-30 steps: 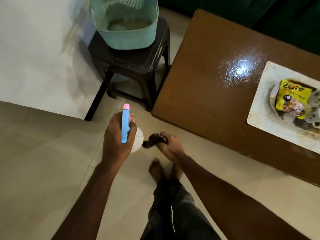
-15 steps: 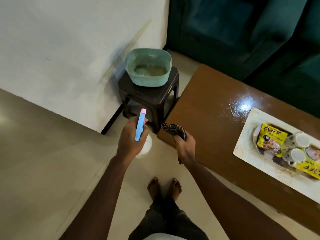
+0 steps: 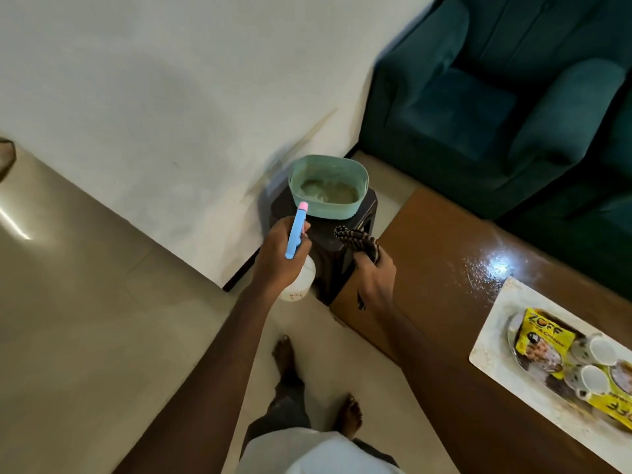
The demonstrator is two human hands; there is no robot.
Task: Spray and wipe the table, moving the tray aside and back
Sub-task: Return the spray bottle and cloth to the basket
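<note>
1. L hand [image 3: 278,260] grips the spray bottle w/ white body, blue head and pink tip [image 3: 296,230], fingers wrapped round its neck and the tip pointing away from us. Same grip as 0.5 s ago, but the hand is further fwd. The pink tip now overlaps the wall of the teal plastic basket [image 3: 337,211] in our view; before, it sat lower, against the stool's legs.
2. R hand [image 3: 376,280] holds the dark striped cloth [image 3: 357,238] bunched in curled fingers, w/ cloth sticking out past the knuckles. It's over the near-left corner of the brown wooden table [image 3: 441,248], much as 0.5 s ago. 1 s ago it hung low over the floor by our feet.
3. The basket sits on the dark plastic stool [image 3: 342,258], just beside the table end, unchanged.
4. The white rectangular tray [image 3: 502,304] lies on the table's right part, in the same spot as before. It carries yellow snack packets [image 3: 542,340] and white cups [image 3: 602,347]. A wet, speckled sheen [image 3: 492,268] is on the tabletop just beyond the tray's far corner, also unchanged.
5. Our view has tipped up, so more of the teal sofa [image 3: 478,104] shows behind the table.
6. Our bare feet [image 3: 285,354] are now one ahead of the other; they were side by side 0.5 s ago.
</note>
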